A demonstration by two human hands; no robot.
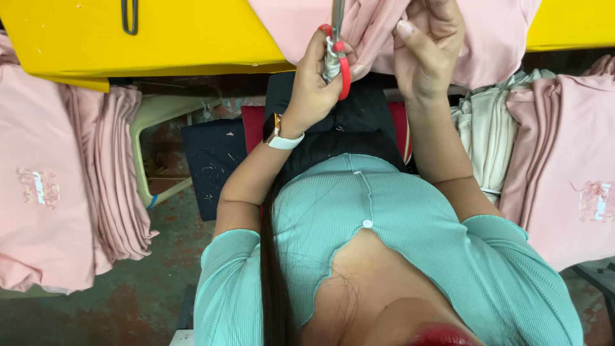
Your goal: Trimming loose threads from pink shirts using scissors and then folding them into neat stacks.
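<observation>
Left grip: the left hand (315,83) is seen clenched around the red-handled scissors (336,59), with fingers passed through the red loops; the thumb side is turned towards the camera.
Right grip: the right hand (426,45) is seen pinching a fold of the pink garment (493,38), the thumb pressed flat on top and the fingers curled beneath.
Scissors, location: held at the near edge of the yellow table (160,38), just left of the right hand, above the lap.
Scissors, axis: the long axis runs nearly straight up the frame, away from the body; the handles are nearest the body, the blades point away, and the tips are cut off by the top edge.
Blade opening: cannot be told, since only a short metal stretch is shown.
Garment, location: draped over the table edge, bunched between the two hands.
Risk 1: the blades lie close to the right fingers (410,29); a nick is judged possible if the fold slips.
Risk 2: bunched layers could be caught, and good cloth cut along with a stray thread.
Risk 3: the garment could slide off the edge if the pinch loosens.
Surroundings: stacks of folded pink garments (57,186) on both sides; a wristwatch (277,133) on the left wrist.
</observation>
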